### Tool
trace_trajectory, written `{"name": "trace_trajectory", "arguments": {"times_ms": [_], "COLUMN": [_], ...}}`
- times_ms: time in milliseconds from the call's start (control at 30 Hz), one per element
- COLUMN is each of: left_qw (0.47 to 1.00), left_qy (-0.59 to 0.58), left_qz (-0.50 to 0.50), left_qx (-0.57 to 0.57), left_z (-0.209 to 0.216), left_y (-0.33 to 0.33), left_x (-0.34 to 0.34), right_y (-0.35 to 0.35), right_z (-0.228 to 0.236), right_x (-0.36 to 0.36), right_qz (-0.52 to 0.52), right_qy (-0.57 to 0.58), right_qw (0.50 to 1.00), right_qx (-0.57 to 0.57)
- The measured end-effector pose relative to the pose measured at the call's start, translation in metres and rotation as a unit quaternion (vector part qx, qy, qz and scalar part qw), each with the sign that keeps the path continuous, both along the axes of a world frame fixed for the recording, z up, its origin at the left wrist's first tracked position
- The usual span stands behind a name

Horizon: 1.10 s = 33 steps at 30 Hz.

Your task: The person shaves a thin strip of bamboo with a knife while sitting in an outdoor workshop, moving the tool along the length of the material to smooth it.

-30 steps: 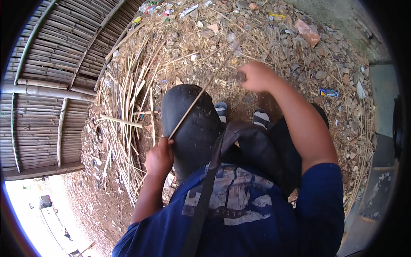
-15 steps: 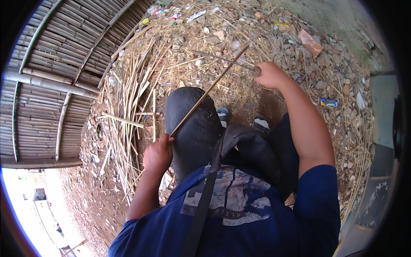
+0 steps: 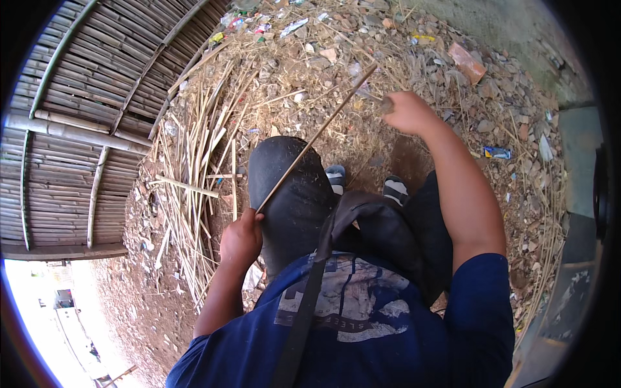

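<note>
A thin bamboo strip (image 3: 308, 147) slants up and to the right across my dark-trousered left knee (image 3: 277, 169). Its lower end is gripped in my left hand (image 3: 241, 238), fingers closed round it. Past the knee, my right hand (image 3: 410, 112) is wrapped round the handle of a long knife (image 3: 387, 105). The blade (image 3: 367, 94) points left toward the far part of the strip. It looks short and faint here, and whether it touches the strip I cannot tell.
Split bamboo strips (image 3: 194, 149) lie heaped left of my knee. A bamboo slat wall (image 3: 77, 129) stands at left, a concrete wall (image 3: 517, 39) at far right. Stones, a brick piece (image 3: 467, 63) and a blue wrapper (image 3: 497, 153) litter the ground near my sandalled feet (image 3: 394, 189).
The knife blade, earlier stretched out long to the left across the strip, now shows only a short length beside it. My left hand has shifted slightly toward me; the strip keeps nearly the same slant.
</note>
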<state>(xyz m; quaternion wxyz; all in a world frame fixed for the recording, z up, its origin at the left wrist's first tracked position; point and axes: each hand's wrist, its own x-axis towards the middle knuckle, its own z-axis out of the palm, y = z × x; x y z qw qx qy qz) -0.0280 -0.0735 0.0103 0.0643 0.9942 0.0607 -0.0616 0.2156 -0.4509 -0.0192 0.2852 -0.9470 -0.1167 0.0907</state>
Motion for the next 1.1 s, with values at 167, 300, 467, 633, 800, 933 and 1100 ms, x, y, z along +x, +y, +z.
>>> {"name": "trace_trajectory", "arguments": {"times_ms": [167,300,467,633,800,933,1100], "left_qw": [0.998,0.991,0.966,0.976,0.986,0.99,0.99], "left_qy": [0.018,0.028,0.07,0.047,-0.044,-0.006,0.014], "left_qz": [-0.046,-0.073,-0.049,-0.04,-0.072,-0.043,-0.043], "left_qx": [-0.047,-0.108,-0.243,-0.21,-0.146,-0.135,-0.135], "left_z": [-0.004,0.001,0.013,0.007,-0.006,0.002,-0.01], "left_y": [0.015,0.024,0.025,0.03,0.024,0.017,0.022], "left_x": [0.003,0.003,0.011,0.01,0.006,0.003,0.001], "right_y": [0.036,0.014,0.014,0.031,0.004,0.032,0.016], "right_z": [0.043,0.035,0.023,0.021,-0.015,0.013,-0.015], "right_x": [-0.042,-0.032,-0.025,-0.03,0.0,-0.026,-0.014], "right_qz": [0.193,0.128,0.082,0.162,0.023,0.11,0.143], "right_qy": [0.001,0.024,-0.07,-0.041,0.02,-0.031,0.084], "right_qw": [0.979,0.99,0.99,0.983,0.998,0.992,0.986], "right_qx": [-0.071,-0.055,-0.089,-0.074,-0.057,-0.05,0.004]}}
